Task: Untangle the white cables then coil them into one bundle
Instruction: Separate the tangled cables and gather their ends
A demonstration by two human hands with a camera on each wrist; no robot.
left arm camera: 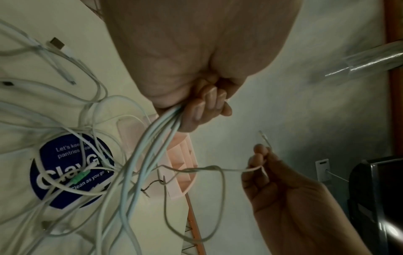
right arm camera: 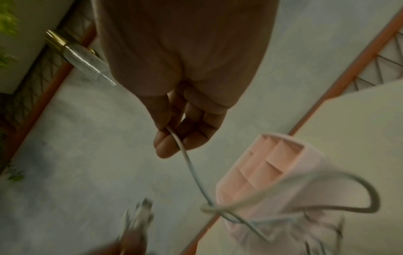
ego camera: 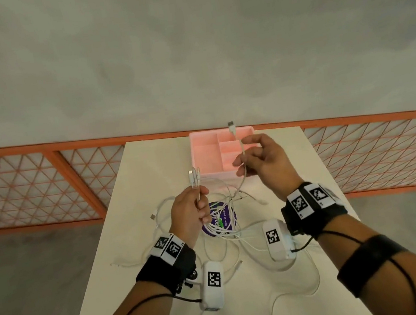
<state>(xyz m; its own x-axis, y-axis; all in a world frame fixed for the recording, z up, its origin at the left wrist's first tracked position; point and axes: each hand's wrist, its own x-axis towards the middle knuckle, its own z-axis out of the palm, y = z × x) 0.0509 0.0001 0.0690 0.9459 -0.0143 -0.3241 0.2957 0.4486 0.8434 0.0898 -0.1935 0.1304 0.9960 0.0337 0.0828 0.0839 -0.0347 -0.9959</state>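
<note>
Head view: fingers [ego camera: 203,206] of left hand [ego camera: 190,217] curled round a bunch of white cables [ego camera: 221,231], several plug ends [ego camera: 194,173] sticking up above the fist. Right hand [ego camera: 265,164] raised, thumb and fingers pinching a single cable [ego camera: 242,158], its USB plug [ego camera: 231,126] pointing up over the pink tray [ego camera: 205,157]. Rest of the cables lying tangled on the white table [ego camera: 149,165], over a round blue sticker [ego camera: 219,217], loops trailing toward the near edge. Loose USB end [ego camera: 153,216] on table left of left hand. Tray at far end of table, divided into compartments. Orange lattice railing [ego camera: 45,185] behind. Tagged wrist bands and white camera units on both arms.

Left wrist view: fingers [left arm camera: 209,103] closed tight on the cable bundle [left arm camera: 152,138], strands fanning down to the tangle over the sticker [left arm camera: 69,170]. Small green piece [left arm camera: 79,176] in the tangle. Right hand [left arm camera: 281,186] lower right, fingertips pinching the single cable [left arm camera: 218,170], which runs taut back to the tangle and forms a loop hanging below. Tray [left arm camera: 181,165] partly hidden behind strands. USB plug [left arm camera: 57,43] on table top left.

Right wrist view: thumb and fingers [right arm camera: 163,146] pinching the thin cable [right arm camera: 191,170], running down to a knot-like crossing [right arm camera: 209,207] with a thicker loop. Tray [right arm camera: 266,165] below on table. Blurred plug ends [right arm camera: 140,215] at bottom, left hand barely visible.
</note>
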